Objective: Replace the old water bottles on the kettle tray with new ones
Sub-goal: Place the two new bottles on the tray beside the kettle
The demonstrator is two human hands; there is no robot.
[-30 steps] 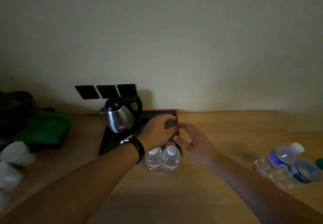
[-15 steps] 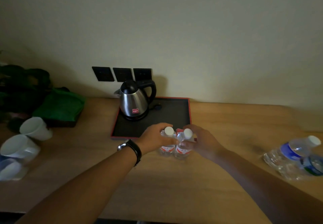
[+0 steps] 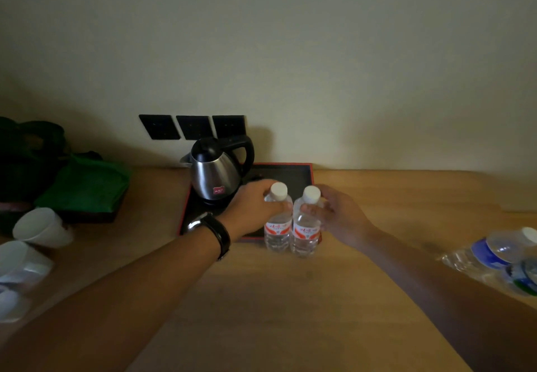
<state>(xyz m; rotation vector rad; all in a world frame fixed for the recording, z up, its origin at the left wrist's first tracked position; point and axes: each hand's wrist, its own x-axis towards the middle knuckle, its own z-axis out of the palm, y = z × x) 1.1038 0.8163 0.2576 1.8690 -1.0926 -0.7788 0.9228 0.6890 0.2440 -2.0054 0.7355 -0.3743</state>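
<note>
The left hand's fingers (image 3: 283,205) are wrapped around the shoulder of a small clear plastic water bottle with a white cap and red label (image 3: 278,226); the right hand's fingers (image 3: 309,208) are clamped likewise on a second, matching clear plastic bottle with white cap and red label (image 3: 305,230). The two bottles stand upright, touching side by side, at the near right corner of the black rectangular kettle tray with a red rim (image 3: 311,172); whether their bases rest on the counter, over the tray edge, or are lifted clear cannot be determined. The left hand (image 3: 252,209) carries a dark wristwatch (image 3: 216,232) on its wrist; the right hand (image 3: 338,214) is bare. On the left part of the tray stands a stainless steel electric kettle with a black lid and handle (image 3: 216,172); the right part of the tray appears bare. Well to the right of the tray, on the wooden counter (image 3: 290,299), lie clear, partly crumpled plastic bottles with blue and green labels (image 3: 505,258). Assessment: these appear to be the old bottles, already removed, so that stage looks complete. Outstanding: setting both red-labelled bottles onto the tray's vacant right part and releasing them.
</note>
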